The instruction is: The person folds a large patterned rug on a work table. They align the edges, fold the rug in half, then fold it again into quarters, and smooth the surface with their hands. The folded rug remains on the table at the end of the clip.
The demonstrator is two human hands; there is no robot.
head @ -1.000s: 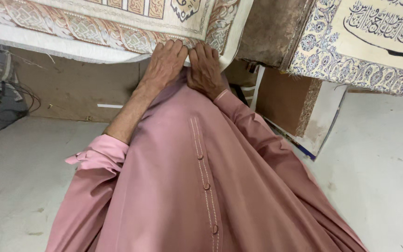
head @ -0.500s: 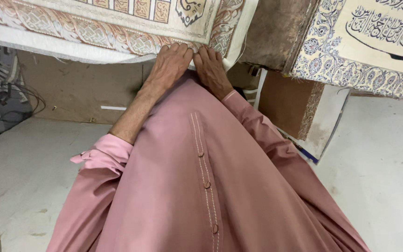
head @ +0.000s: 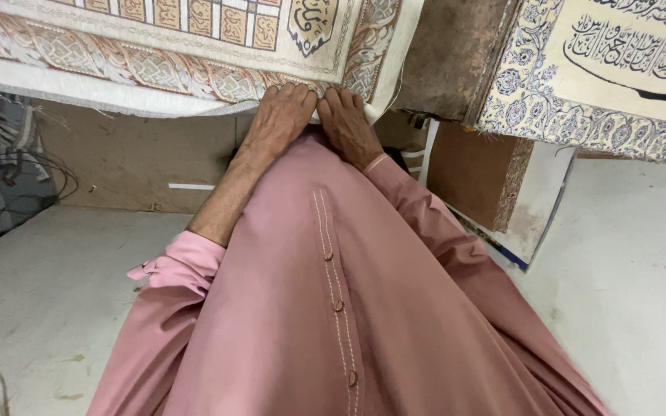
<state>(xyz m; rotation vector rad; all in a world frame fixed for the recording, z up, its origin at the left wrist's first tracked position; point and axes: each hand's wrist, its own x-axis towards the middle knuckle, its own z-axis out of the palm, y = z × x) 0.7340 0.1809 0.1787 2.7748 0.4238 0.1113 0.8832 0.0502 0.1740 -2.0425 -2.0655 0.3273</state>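
A patterned woven carpet [head: 156,54] in cream, brown and gold lies over a raised surface at the top of the head view. My left hand [head: 280,117] and my right hand [head: 346,123] sit side by side at its near edge, fingers curled over the carpet's border and white fringe [head: 79,91]. Both hands grip that edge close to the carpet's right corner. My pink long shirt [head: 333,308] fills the lower middle of the view, with the left sleeve rolled up to the elbow.
A second carpet with dark script and a floral border [head: 618,69] lies at the top right. Brown boards [head: 475,173] lean below it. Grey cloth and thin cords [head: 9,162] lie at the left on the pale floor [head: 40,308].
Both hands keep their hold on the carpet edge. The view has shifted slightly, so the hands and carpet sit a little lower and to the right in the picture.
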